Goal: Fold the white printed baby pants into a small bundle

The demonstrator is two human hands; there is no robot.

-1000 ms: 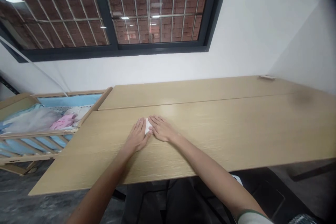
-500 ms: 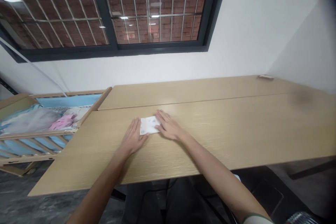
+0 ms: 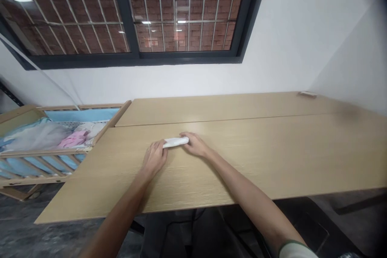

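A small white folded cloth (image 3: 175, 142) lies on the light wooden table (image 3: 272, 153), lifted a little at its near edge. My left hand (image 3: 155, 158) has its fingers curled on the cloth's left end. My right hand (image 3: 195, 145) grips the right end, fingers closed over it. Both forearms reach in from the lower edge of the view.
A wooden baby cot (image 3: 57, 145) with blue lining and pink and white clothes stands against the table's left end. A small flat object (image 3: 307, 94) lies at the far right corner by the wall. A barred window (image 3: 136, 12) is above.
The hands lay flat over the cloth, then slid apart and showed it spread flat. Now both hands pinch its ends and the cloth looks narrower, folded or raised.
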